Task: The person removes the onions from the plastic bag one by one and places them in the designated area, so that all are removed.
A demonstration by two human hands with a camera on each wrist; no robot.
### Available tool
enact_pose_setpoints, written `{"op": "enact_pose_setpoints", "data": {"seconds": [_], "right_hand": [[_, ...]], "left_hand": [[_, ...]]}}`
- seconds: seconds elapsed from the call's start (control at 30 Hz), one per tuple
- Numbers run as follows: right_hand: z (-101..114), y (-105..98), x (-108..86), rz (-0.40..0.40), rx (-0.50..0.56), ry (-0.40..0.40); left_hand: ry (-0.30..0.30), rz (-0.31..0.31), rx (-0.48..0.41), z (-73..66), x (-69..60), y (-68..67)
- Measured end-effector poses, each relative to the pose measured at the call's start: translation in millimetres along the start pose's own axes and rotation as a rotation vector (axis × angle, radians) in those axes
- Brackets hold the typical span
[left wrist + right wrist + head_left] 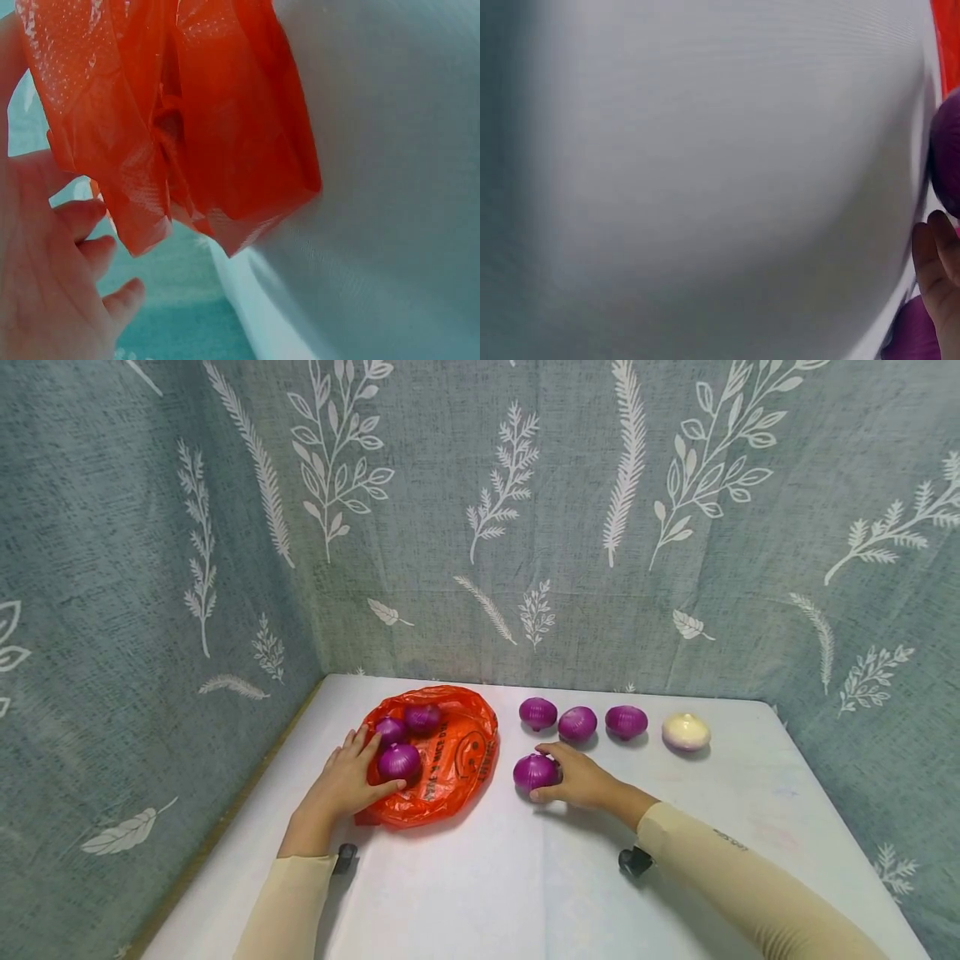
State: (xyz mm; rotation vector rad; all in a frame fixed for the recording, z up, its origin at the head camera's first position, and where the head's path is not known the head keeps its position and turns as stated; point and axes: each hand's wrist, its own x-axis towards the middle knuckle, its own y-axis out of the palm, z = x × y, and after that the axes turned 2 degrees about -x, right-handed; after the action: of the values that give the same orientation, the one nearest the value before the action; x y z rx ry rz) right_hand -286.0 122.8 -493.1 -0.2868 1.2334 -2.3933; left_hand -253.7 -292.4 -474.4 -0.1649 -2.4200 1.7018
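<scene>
A red plastic bag (450,760) lies spread on the table's left part, with three purple onions on it, one of them (400,762) nearest the left hand (348,781). That hand rests at the bag's left edge, fingers spread; in the left wrist view its fingers (82,217) are beside the hanging folds of the bag (232,135). The right hand (581,779) holds a purple onion (534,774) between thumb and fingers, to the right of the bag. In the right wrist view the hand (939,274) shows only partly, below an onion (948,154).
Behind the right hand stand three purple onions in a row (537,713), (577,724), (626,722), and a pale-topped onion (686,732) is at their right. Patterned grey-green cloth (555,527) hangs behind and beside the white table (480,893).
</scene>
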Motion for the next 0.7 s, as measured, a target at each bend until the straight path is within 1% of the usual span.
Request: {"op": "enact_pose_setpoints", "data": {"seconds": [0.2,0.4,0.57,0.7], "right_hand": [[5.2,-8.7,2.6,-0.025,0.015,-0.037],[12.9,-18.2,8.4,-0.026,0.016,-0.053],[19.6,-22.1,12.9,-0.020,-0.022,-0.063],[28.0,-21.1,16.2,-0.018,-0.030,-0.085]], "left_hand": [[-0.017,0.014,-0.001,-3.1,0.7,-1.8],[-0.011,0.009,-0.003,-5.2,0.6,-5.6],[-0.007,0.011,-0.001,-4.8,-0.8,-5.0],[-0.004,0.013,-0.001,-4.1,-2.6,-3.3]]}}
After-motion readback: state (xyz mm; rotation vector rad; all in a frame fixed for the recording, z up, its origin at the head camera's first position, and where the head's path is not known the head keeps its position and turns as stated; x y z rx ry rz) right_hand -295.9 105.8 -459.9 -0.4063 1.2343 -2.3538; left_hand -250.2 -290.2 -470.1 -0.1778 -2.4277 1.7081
